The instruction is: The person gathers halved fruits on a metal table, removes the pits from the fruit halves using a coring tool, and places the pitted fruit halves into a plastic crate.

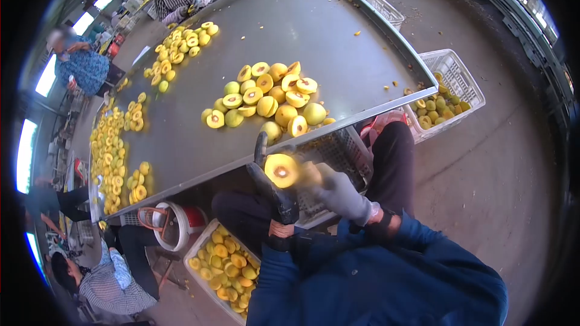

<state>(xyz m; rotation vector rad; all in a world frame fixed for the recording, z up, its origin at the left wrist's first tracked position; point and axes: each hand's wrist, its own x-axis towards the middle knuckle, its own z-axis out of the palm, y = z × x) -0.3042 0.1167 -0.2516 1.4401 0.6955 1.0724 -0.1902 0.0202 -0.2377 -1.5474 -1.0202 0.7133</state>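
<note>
Black glove on, the left hand [275, 194] is clamped on a cut fruit [281, 170], a pale core showing at its centre, so probably unfinished. Beside it, the grey-gloved right hand [345, 197] blurs; its grip I cannot tell. The crate [200, 239] by the knee is heaped with halves, perhaps done. On the table [284, 18], a pile [267, 106] seems left to work, with more [112, 151] beyond.
</note>
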